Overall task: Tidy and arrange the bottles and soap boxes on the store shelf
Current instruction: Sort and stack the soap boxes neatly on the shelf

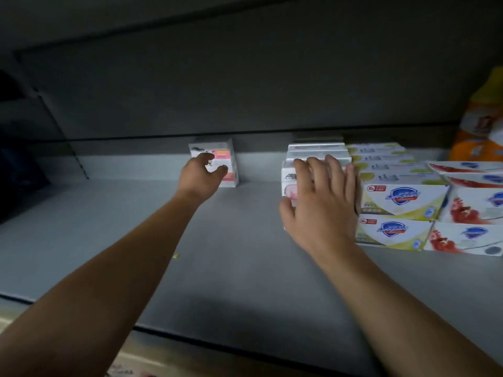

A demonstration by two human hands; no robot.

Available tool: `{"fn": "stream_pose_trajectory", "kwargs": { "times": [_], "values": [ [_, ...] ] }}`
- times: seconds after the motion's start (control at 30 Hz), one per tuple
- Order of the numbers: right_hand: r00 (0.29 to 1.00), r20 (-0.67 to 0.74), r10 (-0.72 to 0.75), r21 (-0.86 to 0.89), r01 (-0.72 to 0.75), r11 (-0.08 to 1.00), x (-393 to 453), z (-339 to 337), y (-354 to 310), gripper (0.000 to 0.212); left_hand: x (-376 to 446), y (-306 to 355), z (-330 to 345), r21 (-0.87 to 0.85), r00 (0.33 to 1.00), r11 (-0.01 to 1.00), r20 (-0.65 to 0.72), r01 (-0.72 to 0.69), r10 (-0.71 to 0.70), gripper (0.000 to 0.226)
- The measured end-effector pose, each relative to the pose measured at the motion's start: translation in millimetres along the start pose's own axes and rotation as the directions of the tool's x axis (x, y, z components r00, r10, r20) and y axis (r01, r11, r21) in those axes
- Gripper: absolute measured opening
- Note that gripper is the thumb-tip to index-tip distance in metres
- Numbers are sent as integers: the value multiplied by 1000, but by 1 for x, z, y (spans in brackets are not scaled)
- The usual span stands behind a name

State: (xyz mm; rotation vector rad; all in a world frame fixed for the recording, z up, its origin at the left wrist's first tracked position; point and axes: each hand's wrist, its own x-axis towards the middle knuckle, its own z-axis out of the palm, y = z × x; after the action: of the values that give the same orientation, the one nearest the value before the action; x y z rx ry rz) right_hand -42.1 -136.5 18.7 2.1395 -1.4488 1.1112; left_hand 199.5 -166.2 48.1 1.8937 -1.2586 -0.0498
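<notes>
A lone stack of white and pink soap boxes (221,155) stands at the back of the grey shelf (136,235). My left hand (200,178) reaches to it, thumb and fingers spread just in front of its face, and I cannot tell whether they touch it. My right hand (322,202) lies with straight fingers over the top and front of a white and pink box stack (307,155) in the middle. To its right sit rows of yellow-green Safeguard boxes (400,198) and red-printed Safeguard boxes (471,206).
An orange and yellow bottle (481,123) stands at the far right behind the boxes. The shelf above hangs low over the back. The shelf's dark front edge (217,342) runs across the bottom. A dark object sits at the far left.
</notes>
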Motion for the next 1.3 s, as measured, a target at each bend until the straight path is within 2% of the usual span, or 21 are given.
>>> {"fn": "stream_pose_trajectory", "kwargs": {
  "times": [0.1, 0.23, 0.37, 0.5, 0.63, 0.8, 0.9, 1.03, 1.2, 1.3],
  "values": [
    [1000, 6, 19, 29, -19, 999, 2, -1, -2, 61, 24, -3, 24, 153, 999, 988, -34, -30, 36, 58],
    [999, 1, 36, 52, -36, 998, 3, 0, -1, 59, 54, -4, 37, 392, 990, 917, -80, -76, 116, 65],
    [999, -11, 41, 65, -41, 997, 3, 0, -1, 57, 69, -3, 42, 481, 994, 875, -44, -62, 95, 66],
    [999, -8, 35, 67, -35, 997, 3, 0, 0, 57, 73, -4, 34, 656, 992, 752, -45, -60, 119, 56],
    [999, -20, 42, 83, -41, 996, 2, 0, 0, 56, 70, -13, 28, 670, 990, 737, -30, -83, 138, 59],
    [999, -20, 32, 90, -31, 995, 2, -1, 0, 56, 55, -16, 14, 567, 987, 815, -24, -117, 158, 45],
    [1000, -19, 13, 82, -11, 997, 2, -3, 4, 55, 28, -17, 2, 431, 964, 873, -26, -229, 266, 47],
    [1000, 6, 6, 71, -6, 997, 2, -4, 6, 57, -23, -13, -10, 240, 911, 889, -43, -390, 411, 51],
    [999, 47, -22, 82, 18, 996, 4, -7, 8, 61, -84, 7, -10, -67, 925, 925, -99, -373, 366, 49],
    [998, 59, -38, 109, 31, 994, 3, -9, 10, 64, -99, 19, -3, -281, 952, 910, -77, -305, 295, 45]
  ]
}}
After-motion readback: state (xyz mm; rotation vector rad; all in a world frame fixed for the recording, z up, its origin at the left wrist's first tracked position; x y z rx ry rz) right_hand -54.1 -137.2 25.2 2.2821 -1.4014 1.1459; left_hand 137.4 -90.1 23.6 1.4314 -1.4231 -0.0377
